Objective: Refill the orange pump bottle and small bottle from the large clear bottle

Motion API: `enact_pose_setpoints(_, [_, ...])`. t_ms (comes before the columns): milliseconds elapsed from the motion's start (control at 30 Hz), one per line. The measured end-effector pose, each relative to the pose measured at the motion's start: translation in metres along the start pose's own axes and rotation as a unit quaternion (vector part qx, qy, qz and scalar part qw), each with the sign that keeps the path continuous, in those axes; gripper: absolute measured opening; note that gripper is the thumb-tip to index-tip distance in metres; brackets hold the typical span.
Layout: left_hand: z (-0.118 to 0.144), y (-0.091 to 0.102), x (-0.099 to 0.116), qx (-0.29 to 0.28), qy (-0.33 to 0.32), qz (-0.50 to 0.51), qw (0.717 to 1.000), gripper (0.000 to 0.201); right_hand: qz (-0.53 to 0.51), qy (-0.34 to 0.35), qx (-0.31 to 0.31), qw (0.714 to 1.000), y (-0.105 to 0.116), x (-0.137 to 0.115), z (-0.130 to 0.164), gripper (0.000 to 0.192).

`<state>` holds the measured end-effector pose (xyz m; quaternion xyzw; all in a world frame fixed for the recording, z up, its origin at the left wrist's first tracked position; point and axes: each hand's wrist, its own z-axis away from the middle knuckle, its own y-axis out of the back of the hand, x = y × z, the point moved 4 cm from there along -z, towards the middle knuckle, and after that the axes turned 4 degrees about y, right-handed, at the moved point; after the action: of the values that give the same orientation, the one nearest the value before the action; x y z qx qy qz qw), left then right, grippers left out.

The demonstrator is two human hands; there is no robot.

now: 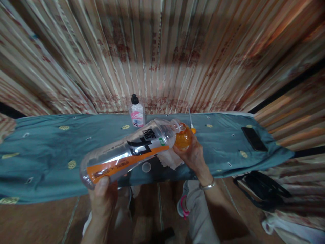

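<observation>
My left hand (pixel 104 196) is closed round the base end of a large clear plastic bottle (pixel 119 149) with an orange and black label. The bottle lies tilted across the view, its neck to the right. My right hand (pixel 195 154) grips a small orange see-through bottle (pixel 183 138). The two bottle mouths meet or nearly touch; whether liquid runs between them I cannot tell. Below the necks lie a white tissue (pixel 171 160) and a round translucent cap (pixel 146 167). Behind my right hand rests a pump top (pixel 191 126) with an orange part and a thin tube.
A clear bottle with a black cap and pink label (pixel 137 115) stands at the back of the green patterned cloth (pixel 56 142). To the right lies a black phone (pixel 254 139). Pleated curtains (pixel 157 57) hang behind. A black bag (pixel 264 188) is on the floor at right.
</observation>
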<state>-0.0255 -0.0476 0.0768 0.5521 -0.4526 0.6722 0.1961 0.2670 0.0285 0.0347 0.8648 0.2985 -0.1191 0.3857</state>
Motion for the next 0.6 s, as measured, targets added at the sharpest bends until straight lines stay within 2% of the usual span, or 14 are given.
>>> enact_pose_setpoints(267, [0.0000,0.0023,-0.0007,0.019,0.014,0.004,1.000,0.058,0.001,-0.021,-0.011,1.000,0.0031,-0.0032,-0.0037,0.078])
enact_pose_setpoints(467, [0.0004,-0.0008,0.0002,0.011,0.005,-0.011,1.000,0.065,-0.004,-0.008,-0.015,1.000,0.0035,-0.0029,-0.0030,0.078])
enact_pose_setpoints(600, [0.0005,-0.0013,0.0011,-0.003,-0.012,-0.014,1.000,0.063,-0.012,-0.008,-0.015,1.000,0.0023,-0.0020,-0.0021,0.082])
